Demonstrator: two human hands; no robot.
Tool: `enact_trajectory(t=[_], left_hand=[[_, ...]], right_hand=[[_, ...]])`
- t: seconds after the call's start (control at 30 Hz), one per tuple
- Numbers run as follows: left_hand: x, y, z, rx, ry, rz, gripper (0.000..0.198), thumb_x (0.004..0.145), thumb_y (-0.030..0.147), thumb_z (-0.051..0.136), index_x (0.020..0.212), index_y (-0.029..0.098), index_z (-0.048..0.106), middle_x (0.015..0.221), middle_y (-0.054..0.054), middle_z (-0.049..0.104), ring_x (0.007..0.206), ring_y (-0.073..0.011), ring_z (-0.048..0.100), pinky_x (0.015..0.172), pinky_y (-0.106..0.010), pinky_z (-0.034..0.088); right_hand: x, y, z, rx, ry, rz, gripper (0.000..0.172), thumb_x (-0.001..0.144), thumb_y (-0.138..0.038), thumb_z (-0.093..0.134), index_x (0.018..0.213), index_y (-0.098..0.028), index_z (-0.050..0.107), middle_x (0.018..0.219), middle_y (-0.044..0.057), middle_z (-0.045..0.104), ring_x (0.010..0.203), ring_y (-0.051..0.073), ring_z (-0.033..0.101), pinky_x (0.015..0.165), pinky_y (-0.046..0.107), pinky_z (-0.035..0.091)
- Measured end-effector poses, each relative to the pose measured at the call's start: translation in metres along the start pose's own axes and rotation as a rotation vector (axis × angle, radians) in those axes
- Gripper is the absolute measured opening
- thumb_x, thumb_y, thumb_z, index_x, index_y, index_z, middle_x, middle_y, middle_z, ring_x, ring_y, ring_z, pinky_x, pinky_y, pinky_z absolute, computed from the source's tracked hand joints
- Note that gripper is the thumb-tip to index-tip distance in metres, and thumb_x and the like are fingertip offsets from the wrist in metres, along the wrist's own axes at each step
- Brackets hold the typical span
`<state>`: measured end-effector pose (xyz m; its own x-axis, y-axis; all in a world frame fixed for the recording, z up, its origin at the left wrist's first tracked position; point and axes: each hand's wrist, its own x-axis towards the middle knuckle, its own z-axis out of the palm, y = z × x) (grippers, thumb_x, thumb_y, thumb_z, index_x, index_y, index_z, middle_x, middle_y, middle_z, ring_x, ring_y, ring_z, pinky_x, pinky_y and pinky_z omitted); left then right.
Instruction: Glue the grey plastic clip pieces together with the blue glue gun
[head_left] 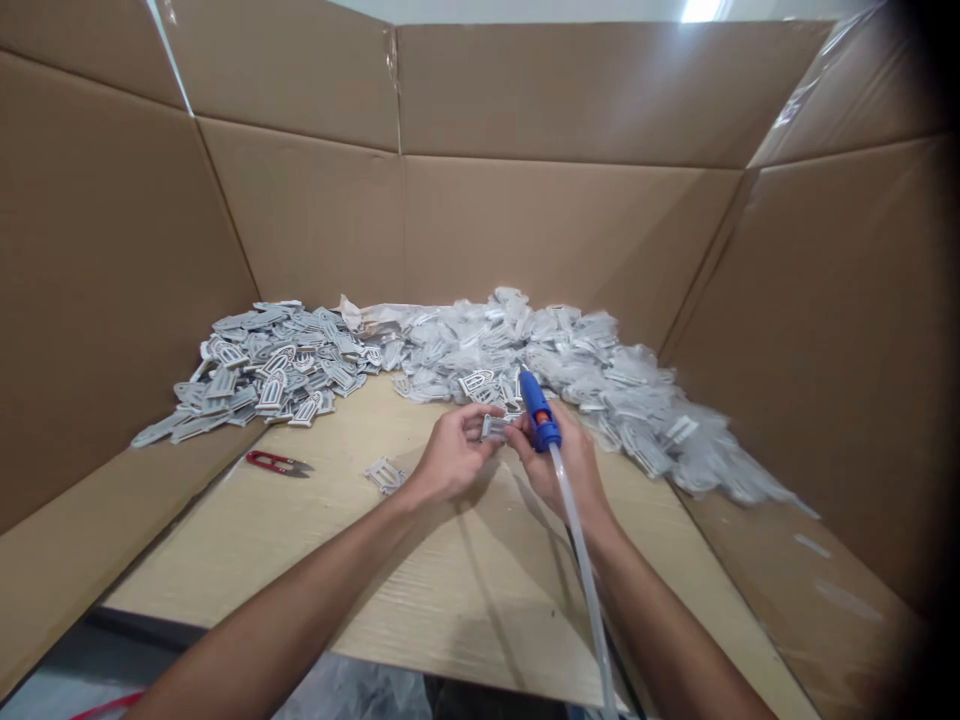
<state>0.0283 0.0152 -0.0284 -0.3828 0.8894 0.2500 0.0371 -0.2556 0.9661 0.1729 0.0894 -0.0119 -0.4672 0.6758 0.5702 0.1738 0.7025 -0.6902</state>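
Observation:
Between the fingers of my left hand (454,455) is a small grey window-shaped piece (493,428), pinched near the middle of the table. My right hand (566,465) is wrapped round a blue glue gun (536,405) whose nozzle points away from me. A long whitish glue stick (576,520) runs from its back end toward me. The right thumb and a fingertip also appear to touch the grey piece. Left of my left wrist lies a small group of similar window pieces (385,475) on the wooden table (442,580).
Red-handled thread snips (277,463) lie at the left. Behind them is a heap of loose grey window pieces (281,360). Pieces in clear plastic bags (637,390) are piled along the back and right. Tall cardboard walls (555,220) enclose the table's back and sides.

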Motion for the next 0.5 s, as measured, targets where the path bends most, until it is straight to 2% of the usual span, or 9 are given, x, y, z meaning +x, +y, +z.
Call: enact_trajectory(t=[0.2,0.33,0.5], left_hand=[[0.0004,-0.0051,0.0015,0.026,0.009,0.045,0.023,0.085,0.014,0.07,0.108,0.011,0.071,0.108,-0.015,0.076,0.093,-0.0188,0.074,0.086,-0.03,0.058],[0.0011,-0.0035,-0.0001,-0.026,0.105,0.049,0.019,0.08,0.019,0.076,0.096,0.012,0.07,0.093,-0.011,0.077,0.081,-0.0175,0.074,0.077,-0.029,0.06],[0.002,-0.0007,-0.0016,-0.138,0.139,-0.035,0.033,0.067,0.027,0.089,0.084,0.013,0.065,0.078,-0.005,0.072,0.069,-0.0155,0.07,0.068,-0.028,0.059]], right_hand=[[-0.0019,-0.002,0.006,-0.088,-0.005,-0.041,0.014,0.088,-0.034,0.063,0.087,-0.021,0.057,0.075,0.001,0.064,0.062,0.017,0.055,0.061,0.027,0.04],[0.0001,-0.0044,0.0028,-0.156,0.047,-0.098,0.018,0.086,-0.035,0.064,0.081,-0.022,0.053,0.076,0.003,0.063,0.066,0.018,0.055,0.062,0.027,0.04],[0.0032,-0.0027,-0.0031,-0.15,0.055,0.06,0.023,0.086,-0.044,0.066,0.085,-0.022,0.059,0.078,0.005,0.069,0.066,0.02,0.059,0.062,0.029,0.04]])
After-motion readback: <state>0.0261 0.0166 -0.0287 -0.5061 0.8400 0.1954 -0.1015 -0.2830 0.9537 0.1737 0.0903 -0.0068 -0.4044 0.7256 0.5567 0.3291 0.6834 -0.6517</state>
